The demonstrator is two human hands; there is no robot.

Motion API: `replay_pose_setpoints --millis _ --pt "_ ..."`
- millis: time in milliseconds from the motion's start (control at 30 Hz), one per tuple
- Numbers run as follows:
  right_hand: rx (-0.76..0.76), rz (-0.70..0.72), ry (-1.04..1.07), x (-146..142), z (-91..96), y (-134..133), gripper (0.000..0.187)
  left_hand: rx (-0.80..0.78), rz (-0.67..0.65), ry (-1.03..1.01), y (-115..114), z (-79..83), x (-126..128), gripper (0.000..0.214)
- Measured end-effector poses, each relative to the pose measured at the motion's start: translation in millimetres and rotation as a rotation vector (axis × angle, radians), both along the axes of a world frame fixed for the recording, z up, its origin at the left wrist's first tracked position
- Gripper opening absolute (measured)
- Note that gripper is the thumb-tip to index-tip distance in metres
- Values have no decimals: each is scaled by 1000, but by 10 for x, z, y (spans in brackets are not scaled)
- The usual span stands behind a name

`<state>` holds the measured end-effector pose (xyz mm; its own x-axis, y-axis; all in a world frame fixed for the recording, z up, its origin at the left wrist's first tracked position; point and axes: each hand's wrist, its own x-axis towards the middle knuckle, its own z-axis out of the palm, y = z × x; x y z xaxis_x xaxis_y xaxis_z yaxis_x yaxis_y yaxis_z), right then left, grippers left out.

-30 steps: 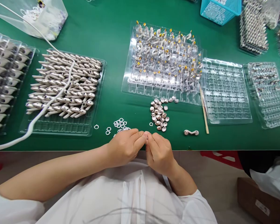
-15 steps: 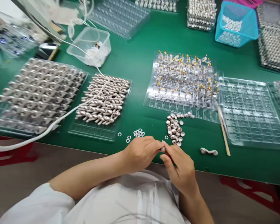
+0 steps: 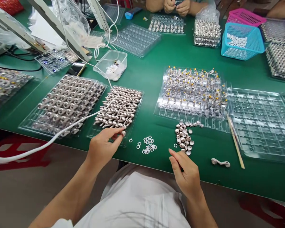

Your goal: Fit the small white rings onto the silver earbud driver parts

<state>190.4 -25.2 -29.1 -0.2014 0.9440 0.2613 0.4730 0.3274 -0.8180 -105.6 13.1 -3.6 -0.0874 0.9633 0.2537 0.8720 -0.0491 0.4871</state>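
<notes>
My left hand (image 3: 104,144) pinches a small pale earbud shell (image 3: 123,133) between thumb and forefinger, at the near edge of a tray of stemmed earbud shells (image 3: 120,109). How much of the piece lies behind the fingers is hidden. My right hand (image 3: 186,174) is by the table's front edge, thumb and forefinger slightly apart, with nothing visible between them. Just beyond it lie a pile of small round metallic caps (image 3: 184,137) and one single white ring (image 3: 175,145). Several white rings (image 3: 149,145) are scattered between my hands.
A larger tray of shells (image 3: 68,101) stands left, crossed by a white cable (image 3: 85,119). Right are trays of parts with yellow tabs (image 3: 194,88), a clear tray (image 3: 258,123), a wooden stick (image 3: 236,142) and one curved piece (image 3: 220,162). Across the table are another person's hands (image 3: 177,7).
My hands were together over the table edge; they are now apart. My left hand has moved left to the shell tray, while my right hand stays near the caps. The view has tilted up.
</notes>
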Motion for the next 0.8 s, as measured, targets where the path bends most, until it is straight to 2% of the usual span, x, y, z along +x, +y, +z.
replay_pose_setpoints --millis 133,367,600,800 --pt "-7 -5 4 -4 -85 15 28 -117 91 91 58 25 -8 13" --pt "28 1 24 -2 -102 7 28 -14 -59 251 171 23 18 16" --pt "44 16 23 -10 -109 4 28 -106 -34 320 180 36 55 14" --pt "49 17 -3 -19 -116 8 27 -71 -67 329 183 5 52 13"
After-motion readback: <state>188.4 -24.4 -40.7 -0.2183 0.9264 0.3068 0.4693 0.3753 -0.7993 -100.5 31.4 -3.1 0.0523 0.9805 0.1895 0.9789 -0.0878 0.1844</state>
